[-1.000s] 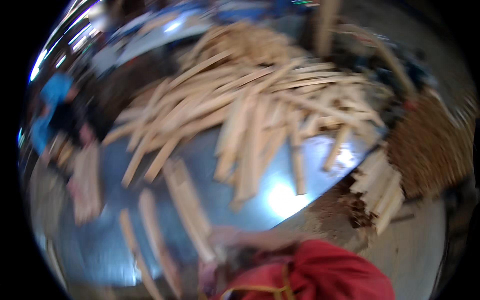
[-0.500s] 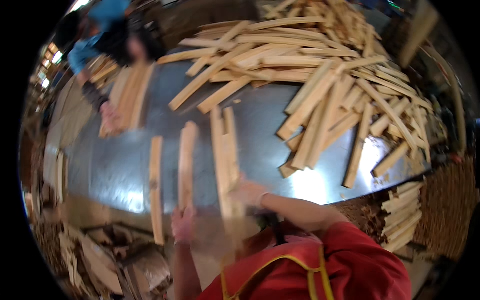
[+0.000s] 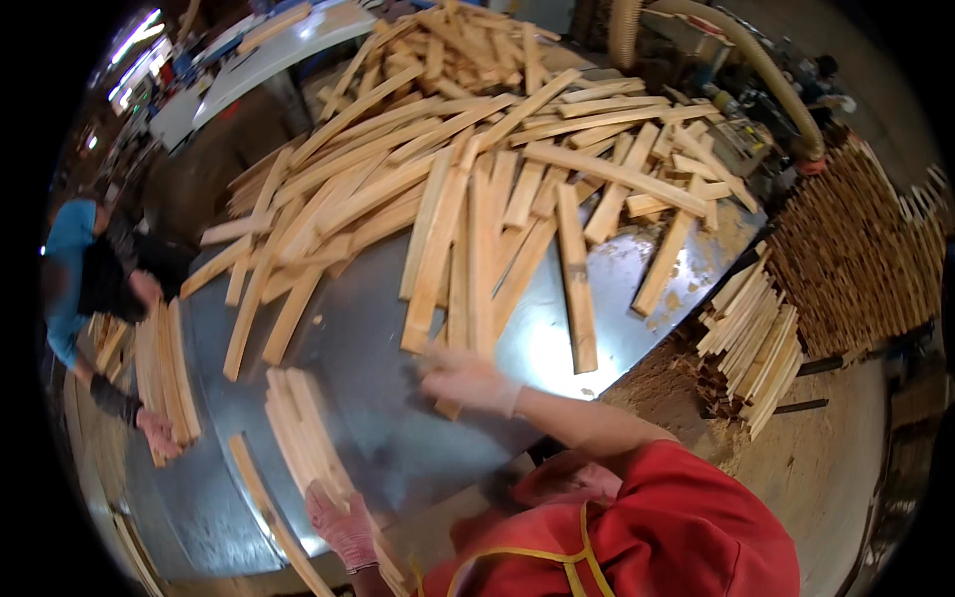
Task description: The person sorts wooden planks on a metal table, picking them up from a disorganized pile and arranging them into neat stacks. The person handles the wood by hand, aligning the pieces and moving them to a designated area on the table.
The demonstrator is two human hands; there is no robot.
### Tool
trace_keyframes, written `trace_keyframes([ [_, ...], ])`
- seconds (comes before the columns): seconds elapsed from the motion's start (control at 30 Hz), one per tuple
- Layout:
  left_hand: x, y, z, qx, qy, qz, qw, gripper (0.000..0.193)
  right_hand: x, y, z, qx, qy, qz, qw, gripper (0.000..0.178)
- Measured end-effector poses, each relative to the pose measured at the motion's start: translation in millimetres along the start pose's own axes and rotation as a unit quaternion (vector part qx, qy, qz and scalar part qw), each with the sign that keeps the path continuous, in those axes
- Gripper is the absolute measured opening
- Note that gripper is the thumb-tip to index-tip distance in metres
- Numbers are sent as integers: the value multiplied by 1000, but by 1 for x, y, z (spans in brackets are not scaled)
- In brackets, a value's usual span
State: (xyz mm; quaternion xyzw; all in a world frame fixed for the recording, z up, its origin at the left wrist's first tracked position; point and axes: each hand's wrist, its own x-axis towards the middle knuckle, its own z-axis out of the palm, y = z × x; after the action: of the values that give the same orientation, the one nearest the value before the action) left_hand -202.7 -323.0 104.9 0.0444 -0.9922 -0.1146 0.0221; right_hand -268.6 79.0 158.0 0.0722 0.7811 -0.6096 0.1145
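Note:
My left hand [image 3: 341,524], in a pinkish glove, grips the near part of several pale wooden slats [image 3: 301,430] lying side by side on the metal table. A single slat [image 3: 274,512] lies apart, just left of them. My right hand [image 3: 468,383], also gloved, is over the table at the near end of a heap of loose slats [image 3: 480,259]. Motion smears its fingers. A slat end shows just below that hand; whether the fingers touch it is unclear.
Across the table at the left, a co-worker in blue sleeves [image 3: 70,289] handles another row of slats [image 3: 164,373]. Bundled slats [image 3: 756,343] stand off the table's right edge, before a large brown wood stack [image 3: 846,259]. A ribbed hose [image 3: 756,45] arches behind.
My view has turned to the right. My right hand has left the slats near my left hand and moved to the heap. The separate slats now lie together at my left hand.

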Motion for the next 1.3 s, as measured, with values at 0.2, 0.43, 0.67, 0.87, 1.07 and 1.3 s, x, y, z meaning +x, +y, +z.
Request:
trace_keyframes([
  [0.2,104,177,70,-69,-44,202,976,88,-6,135,-212,-296,381,172,859,67],
  [0.43,157,345,114,-30,-145,116,982,94,-16,164,-208,-230,393,237,858,85],
  [0.67,130,289,86,-403,-320,124,849,51,-24,77,-153,144,291,106,940,97],
  [0.87,31,235,35,-613,-354,-47,705,42,-5,85,-76,156,249,143,945,95],
  [1.07,-41,53,76,-262,-70,255,928,45,-51,23,-17,172,154,104,968,89],
  [1.3,-130,14,20,-174,-68,15,982,21,-12,61,133,-324,-321,-140,879,59],
])
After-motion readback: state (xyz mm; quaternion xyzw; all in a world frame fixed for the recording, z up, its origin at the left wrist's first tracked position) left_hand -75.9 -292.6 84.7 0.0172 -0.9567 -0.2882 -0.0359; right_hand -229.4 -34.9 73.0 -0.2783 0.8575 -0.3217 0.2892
